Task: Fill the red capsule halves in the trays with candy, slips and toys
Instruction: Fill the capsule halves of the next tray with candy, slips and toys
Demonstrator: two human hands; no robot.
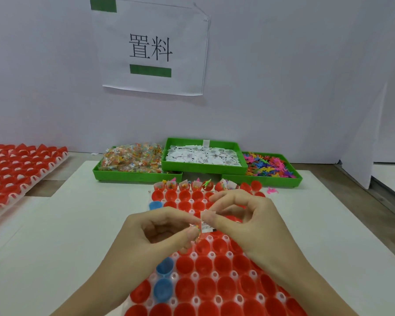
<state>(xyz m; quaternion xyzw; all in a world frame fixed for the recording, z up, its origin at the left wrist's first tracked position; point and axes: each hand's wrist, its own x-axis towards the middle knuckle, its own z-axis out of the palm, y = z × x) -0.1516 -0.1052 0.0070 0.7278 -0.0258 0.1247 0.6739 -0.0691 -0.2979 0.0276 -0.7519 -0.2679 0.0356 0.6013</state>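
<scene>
A clear tray of open red capsule halves lies in front of me. Its far row holds candy, slips and toys. Above the tray's middle, my left hand pinches a small candy packet, and my right hand pinches a white paper slip. The two items touch between my fingertips. Three green bins stand behind the tray: candy packets, white slips and coloured plastic toys.
Three blue capsule halves sit on the tray's left side. A second tray of red halves lies at the far left. A pink toy lies loose on the white mat. A paper sign hangs on the wall.
</scene>
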